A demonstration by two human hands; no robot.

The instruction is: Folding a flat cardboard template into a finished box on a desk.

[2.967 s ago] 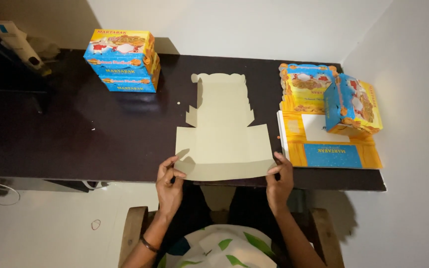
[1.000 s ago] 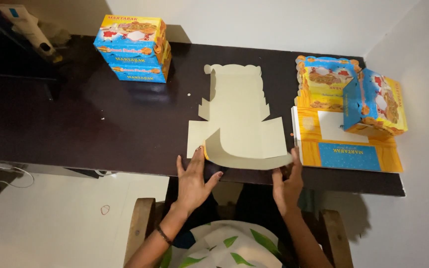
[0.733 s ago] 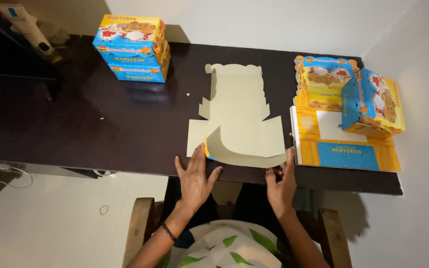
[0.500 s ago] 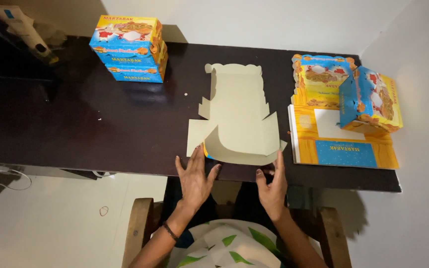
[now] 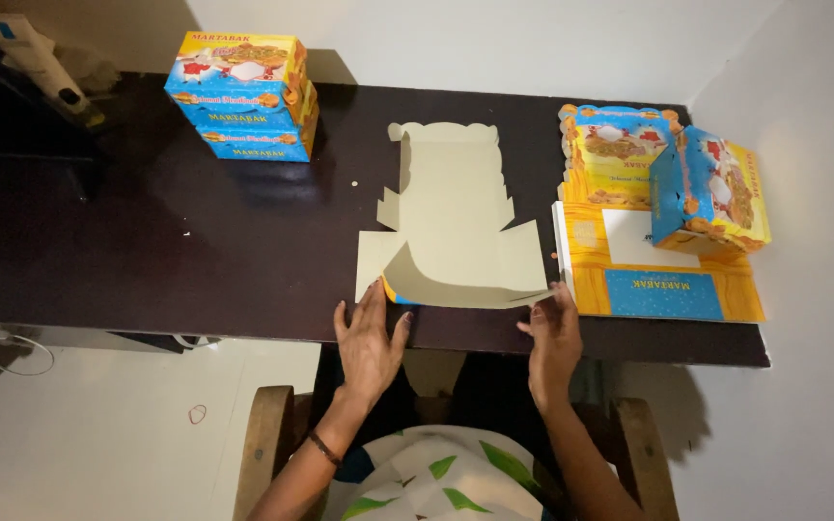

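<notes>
Near flap of the flat box blank (image 5: 456, 232) now curls up higher off the bench (image 5: 147, 251) than a second ago. My left hand (image 5: 369, 338) presses flat, open; right hand (image 5: 554, 333) pinches the flap's corner. Fold underway.

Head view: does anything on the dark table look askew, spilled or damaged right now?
Nothing is spilled or visibly damaged. One thing sits askew: the folded blue-and-yellow printed box leans tilted on the stack of flat printed carton sheets at the right. The plain beige carton blank has only its near flap raised, between the left hand and right hand.
</notes>
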